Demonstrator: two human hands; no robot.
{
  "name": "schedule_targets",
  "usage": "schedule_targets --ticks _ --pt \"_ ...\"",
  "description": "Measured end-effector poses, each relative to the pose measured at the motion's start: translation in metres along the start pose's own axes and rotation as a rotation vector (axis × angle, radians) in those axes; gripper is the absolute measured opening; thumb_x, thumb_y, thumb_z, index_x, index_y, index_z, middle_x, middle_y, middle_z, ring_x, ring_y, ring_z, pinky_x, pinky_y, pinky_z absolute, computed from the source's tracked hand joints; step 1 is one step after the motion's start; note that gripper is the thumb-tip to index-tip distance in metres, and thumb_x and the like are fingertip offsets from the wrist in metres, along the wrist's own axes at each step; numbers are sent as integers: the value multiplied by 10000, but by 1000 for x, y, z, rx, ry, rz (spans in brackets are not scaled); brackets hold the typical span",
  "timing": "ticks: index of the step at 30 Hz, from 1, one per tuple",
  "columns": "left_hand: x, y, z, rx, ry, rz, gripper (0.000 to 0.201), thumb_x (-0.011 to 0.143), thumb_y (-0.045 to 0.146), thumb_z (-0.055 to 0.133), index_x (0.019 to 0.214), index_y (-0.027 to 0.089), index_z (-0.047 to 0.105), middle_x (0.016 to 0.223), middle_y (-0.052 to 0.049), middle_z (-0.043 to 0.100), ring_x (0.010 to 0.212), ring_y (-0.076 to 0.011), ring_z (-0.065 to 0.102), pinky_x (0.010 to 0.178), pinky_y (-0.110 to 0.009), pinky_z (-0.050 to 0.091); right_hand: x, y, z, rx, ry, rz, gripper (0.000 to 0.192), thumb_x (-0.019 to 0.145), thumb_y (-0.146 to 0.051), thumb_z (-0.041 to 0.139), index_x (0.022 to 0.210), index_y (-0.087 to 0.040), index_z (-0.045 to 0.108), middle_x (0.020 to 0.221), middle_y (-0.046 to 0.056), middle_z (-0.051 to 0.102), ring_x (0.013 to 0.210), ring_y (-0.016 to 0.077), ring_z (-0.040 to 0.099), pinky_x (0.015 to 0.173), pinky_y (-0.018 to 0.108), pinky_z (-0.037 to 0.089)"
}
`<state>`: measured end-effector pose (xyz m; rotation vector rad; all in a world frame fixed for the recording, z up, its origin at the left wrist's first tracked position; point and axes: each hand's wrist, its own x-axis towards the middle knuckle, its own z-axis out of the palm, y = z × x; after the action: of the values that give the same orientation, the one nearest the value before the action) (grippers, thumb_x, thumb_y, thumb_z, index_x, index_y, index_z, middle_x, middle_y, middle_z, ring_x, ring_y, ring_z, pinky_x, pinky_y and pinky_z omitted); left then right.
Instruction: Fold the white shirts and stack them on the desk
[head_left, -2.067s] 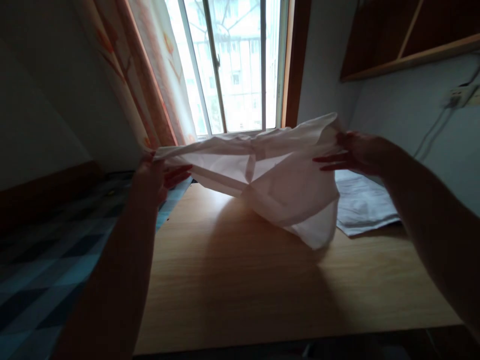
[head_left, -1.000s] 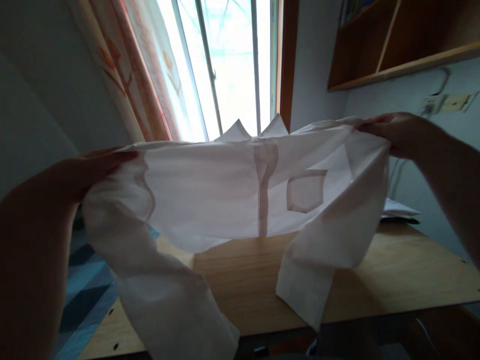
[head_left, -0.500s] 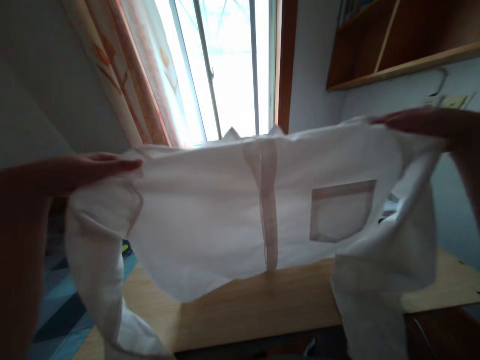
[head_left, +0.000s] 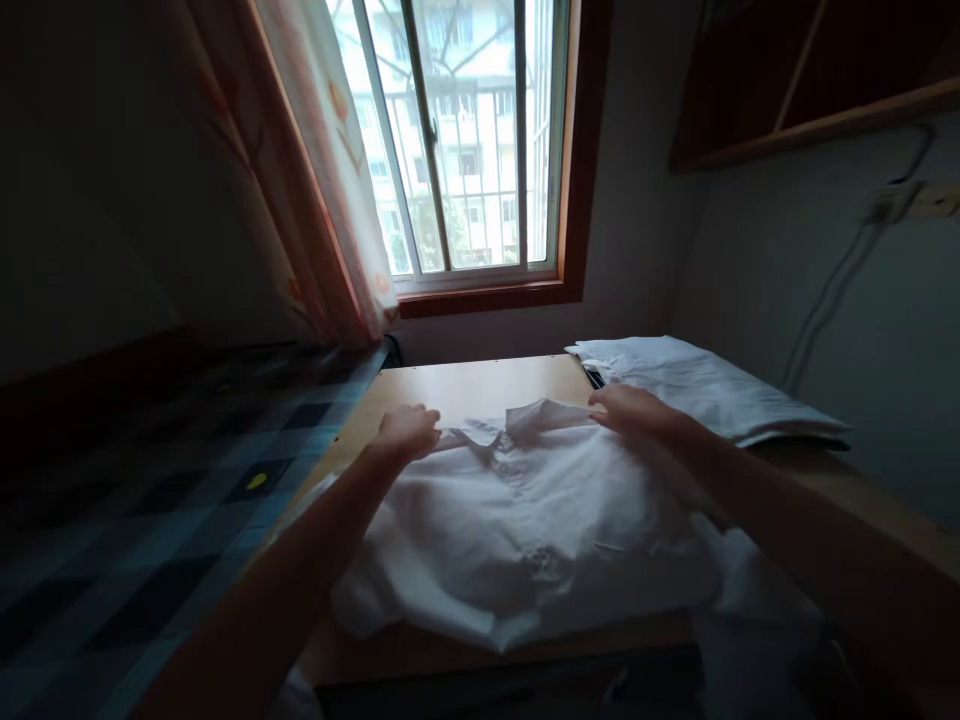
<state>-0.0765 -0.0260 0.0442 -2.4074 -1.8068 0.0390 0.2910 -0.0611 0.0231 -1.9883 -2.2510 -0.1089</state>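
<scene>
White shirt (head_left: 525, 520) lies collar-up mid-desk (head_left: 465, 385). Left hand (head_left: 409, 430) at 10 o'clock and right hand (head_left: 626, 408) at 2 pinch its shoulders. Risk: hem overhangs the 6 o'clock edge; sliding would pull the shirt off.

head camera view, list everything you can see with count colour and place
shirt: 1, white, spread flat on the table, collar toward the window
folded cloth: 1 pile, white, far right of the table by the wall
table: 1, light wood, below the window
window: 1, red-brown frame, back wall, buildings outside
curtain: 1, pale with orange leaf print, left of the window
bed cover: 1, blue and dark check, left of the table
shelf: 1, wood, upper right wall
cable: 1, pale, down the right wall
left hand: 1, pressing the shirt left of the collar
right hand: 1, pressing the shirt right of the collar
</scene>
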Motion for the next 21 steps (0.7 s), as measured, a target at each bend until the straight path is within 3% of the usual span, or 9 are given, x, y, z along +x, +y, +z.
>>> schedule_targets --ticks 4,7,10,15,21 --pt "-2 27 41 2 78 -74 368 918 317 470 1206 181 654 1253 -188 632 1161 -349 576 928 -479 463 0 -30 36 31 -15 -24 452 933 -401 546 1314 -165 611 1322 160 620 1223 307 568 1009 379 430" --pt "-3 24 79 -39 230 -123 485 962 328 398 1384 125 524 1441 -217 504 1326 -354 452 1078 -502 344 -6 -31 71 62 31 72 590 966 -474 478 1469 -167 444 1480 164 483 1374 320 423 1130 464 308" --pt "-1 14 102 -123 226 -148 524 973 366 387 1416 104 486 1487 -206 465 1402 -334 373 1150 -472 264 -9 -24 94 111 30 107 595 991 -493 407 1495 -177 399 1514 142 449 1413 292 376 1161 479 256" --pt "6 10 108 -194 181 -152 475 966 337 388 1362 122 537 1463 -173 500 1384 -308 400 1172 -453 247 -7 -15 97 157 27 59 604 970 -495 432 1474 -163 427 1490 142 480 1393 293 407 1159 451 271" --pt "8 9 107 -266 282 -138 363 895 324 493 1211 176 593 1359 -146 570 1317 -297 447 1129 -439 322 -9 -15 95 160 46 92 661 958 -510 444 1485 -113 409 1498 170 463 1403 309 396 1164 443 276"
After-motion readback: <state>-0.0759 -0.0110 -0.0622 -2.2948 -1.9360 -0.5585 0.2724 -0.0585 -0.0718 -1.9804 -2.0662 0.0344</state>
